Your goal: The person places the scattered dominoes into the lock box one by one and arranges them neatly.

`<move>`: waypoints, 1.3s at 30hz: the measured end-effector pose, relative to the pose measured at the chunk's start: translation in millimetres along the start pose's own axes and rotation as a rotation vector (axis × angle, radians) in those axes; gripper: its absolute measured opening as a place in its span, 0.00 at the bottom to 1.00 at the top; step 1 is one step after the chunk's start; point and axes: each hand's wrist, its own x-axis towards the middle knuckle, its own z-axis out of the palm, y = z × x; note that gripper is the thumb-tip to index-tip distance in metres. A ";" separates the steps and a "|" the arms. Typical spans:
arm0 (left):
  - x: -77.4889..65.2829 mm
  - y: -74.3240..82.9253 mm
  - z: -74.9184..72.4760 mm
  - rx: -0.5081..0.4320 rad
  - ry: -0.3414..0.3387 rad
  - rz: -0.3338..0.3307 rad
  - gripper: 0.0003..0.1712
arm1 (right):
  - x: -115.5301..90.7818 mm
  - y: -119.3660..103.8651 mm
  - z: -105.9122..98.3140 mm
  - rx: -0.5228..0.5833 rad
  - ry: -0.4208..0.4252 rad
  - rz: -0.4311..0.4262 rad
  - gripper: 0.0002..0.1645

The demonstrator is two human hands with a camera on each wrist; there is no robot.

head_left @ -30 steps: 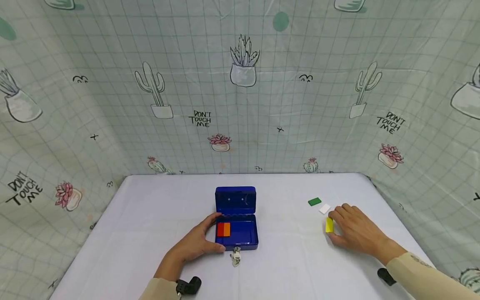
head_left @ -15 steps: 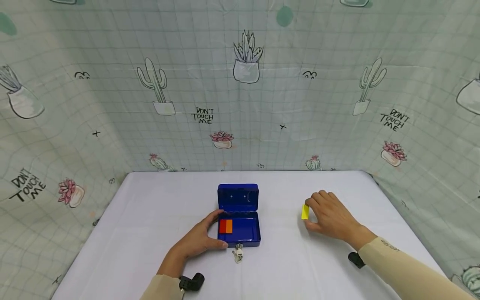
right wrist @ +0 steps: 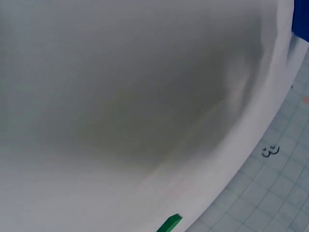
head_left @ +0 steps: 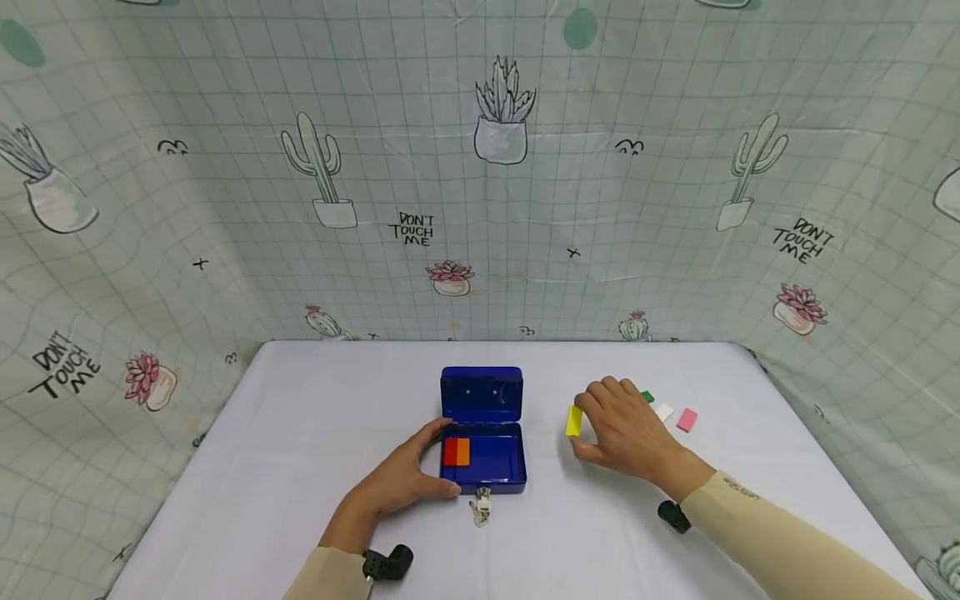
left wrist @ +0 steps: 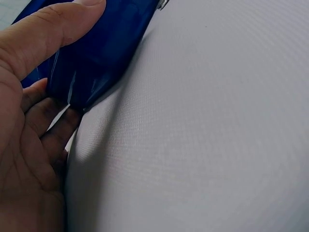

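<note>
A blue metal cash box (head_left: 498, 460) stands with its lid (head_left: 482, 393) raised. My left hand (head_left: 397, 479) grips the box at its left side, thumb at the front corner and fingers near the back; the left wrist view shows the thumb (left wrist: 72, 21) over the blue wall. Inside, a red block (head_left: 450, 452) and an orange block (head_left: 463, 452) lie side by side against the left wall. To the right of the box, my right hand (head_left: 630, 433) pinches a yellow block (head_left: 573, 421) between thumb and fingers, above the table. The right wrist view does not show this hand.
Behind my right hand lie a green block (head_left: 647, 397), partly covered, a white block (head_left: 664, 412) and a pink block (head_left: 687, 420). Keys (head_left: 481, 508) hang at the box's front latch. A patterned cloth (head_left: 375, 167) rises behind the white table (head_left: 337, 400).
My right hand has carried the yellow block leftward, closer to the box, uncovering the pink block. The left hand keeps its hold on the box. The head view has shifted slightly.
</note>
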 end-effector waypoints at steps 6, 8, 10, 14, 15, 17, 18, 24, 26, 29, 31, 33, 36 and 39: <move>0.1 1.0 1.4 -0.006 -0.017 0.014 0.62 | 5.6 -8.9 -1.5 0.005 0.003 0.001 0.26; 0.3 0.8 1.8 -0.009 -0.027 0.019 0.62 | 6.2 -11.7 -2.0 0.003 0.002 0.001 0.26; 0.4 0.7 2.2 -0.008 -0.030 0.021 0.63 | 7.5 -14.8 -2.2 0.003 0.005 -0.001 0.26; 0.8 1.5 2.5 -0.003 -0.028 0.017 0.63 | 13.0 -21.7 -2.2 0.009 0.011 -0.007 0.27; 0.8 1.5 2.4 -0.002 -0.026 0.015 0.63 | 14.9 -24.0 -2.3 0.008 0.012 -0.013 0.27; 0.8 1.3 2.2 0.000 -0.024 0.013 0.63 | 18.9 -28.6 -2.1 0.008 0.011 -0.024 0.27; 1.0 1.3 2.0 0.000 -0.024 0.013 0.63 | 20.9 -30.8 -1.9 0.007 0.014 -0.029 0.27; 1.5 3.0 0.7 0.009 -0.014 0.003 0.63 | 31.5 -46.3 -0.5 0.027 -0.026 -0.033 0.27; 1.6 3.4 0.9 0.009 -0.013 -0.003 0.63 | 35.2 -52.9 -0.5 0.036 -0.058 -0.027 0.28; 1.7 2.8 1.5 0.012 -0.010 -0.006 0.63 | 42.1 -63.0 0.6 0.033 -0.095 -0.027 0.29; 1.7 2.0 2.0 0.008 -0.008 -0.013 0.63 | 47.7 -69.2 1.1 0.026 -0.108 -0.038 0.30; 1.4 1.7 1.8 0.008 -0.006 -0.019 0.62 | 53.2 -74.9 2.6 0.018 -0.114 -0.054 0.30; 1.5 1.0 1.0 0.002 -0.004 -0.026 0.62 | 60.1 -81.8 5.2 0.008 -0.122 -0.084 0.29; 2.1 0.6 0.1 0.001 -0.006 -0.014 0.62 | 64.4 -86.8 9.0 -0.002 -0.129 -0.106 0.28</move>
